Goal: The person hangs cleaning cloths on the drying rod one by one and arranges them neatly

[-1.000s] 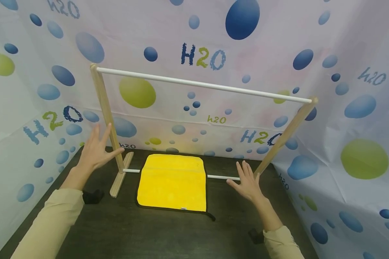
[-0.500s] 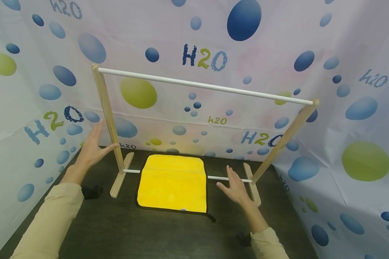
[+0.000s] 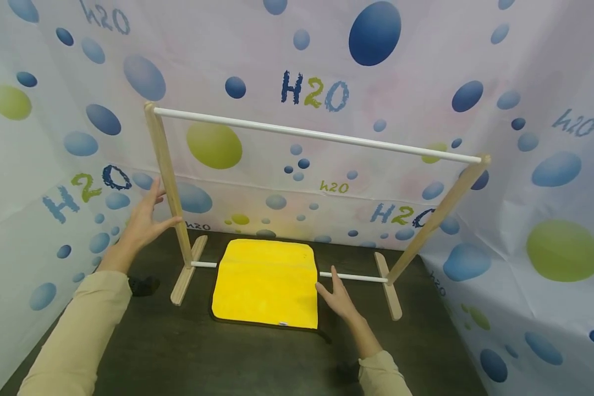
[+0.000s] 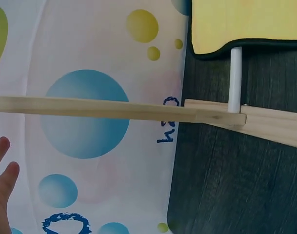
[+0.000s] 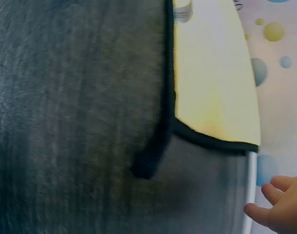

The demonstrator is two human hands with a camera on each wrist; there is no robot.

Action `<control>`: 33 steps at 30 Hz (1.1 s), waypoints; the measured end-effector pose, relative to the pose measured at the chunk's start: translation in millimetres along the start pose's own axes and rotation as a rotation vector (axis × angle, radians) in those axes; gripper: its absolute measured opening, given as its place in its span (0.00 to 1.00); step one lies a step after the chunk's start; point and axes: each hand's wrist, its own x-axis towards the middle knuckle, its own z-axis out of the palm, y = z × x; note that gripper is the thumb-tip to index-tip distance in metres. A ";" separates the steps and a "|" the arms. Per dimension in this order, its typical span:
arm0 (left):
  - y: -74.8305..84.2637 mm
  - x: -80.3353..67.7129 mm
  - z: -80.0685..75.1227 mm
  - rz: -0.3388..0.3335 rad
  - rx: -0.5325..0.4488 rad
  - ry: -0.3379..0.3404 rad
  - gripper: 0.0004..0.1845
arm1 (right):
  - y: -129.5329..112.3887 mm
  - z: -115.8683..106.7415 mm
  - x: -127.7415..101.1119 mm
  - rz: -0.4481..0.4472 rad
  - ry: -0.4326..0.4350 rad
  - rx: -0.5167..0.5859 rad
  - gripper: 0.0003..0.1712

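A yellow towel (image 3: 264, 291) with dark edging hangs over the lower white bar (image 3: 353, 277) of a wooden rack, its front part spread toward the tabletop. A dark loop (image 5: 150, 156) sticks out from one corner in the right wrist view. My left hand (image 3: 141, 223) is at the left wooden post (image 3: 168, 170), fingers spread, thumb overlapping the post. In the left wrist view that post runs between the thumb and the fingers (image 4: 7, 178). My right hand (image 3: 340, 300) is held beside the towel's right edge, fingers extended and holding nothing, thumb tip at the edging.
The rack's upper white bar (image 3: 317, 133) spans to the right post (image 3: 438, 217). Wooden feet (image 3: 388, 289) rest on the dark table (image 3: 203, 357). A printed curtain with bubbles (image 3: 376, 33) surrounds the table at the back and sides.
My right hand has moved left, from near the right post to the towel's right edge. My left hand has stayed near the left post, its fingers shifting slightly. The towel has not moved.
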 end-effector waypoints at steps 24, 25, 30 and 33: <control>4.2 20.5 1.2 0.199 0.127 0.146 0.51 | 10.4 49.4 10.6 -0.115 -0.033 -0.196 0.56; 4.0 20.6 2.0 0.199 0.125 0.150 0.51 | 10.6 50.4 10.7 -0.114 -0.037 -0.206 0.56; 2.2 21.2 5.6 0.202 0.108 0.161 0.53 | 13.1 54.8 13.6 -0.075 -0.042 -0.254 0.54; 1.2 22.1 6.3 0.205 0.092 0.171 0.53 | 14.6 57.2 16.9 -0.070 -0.027 -0.263 0.52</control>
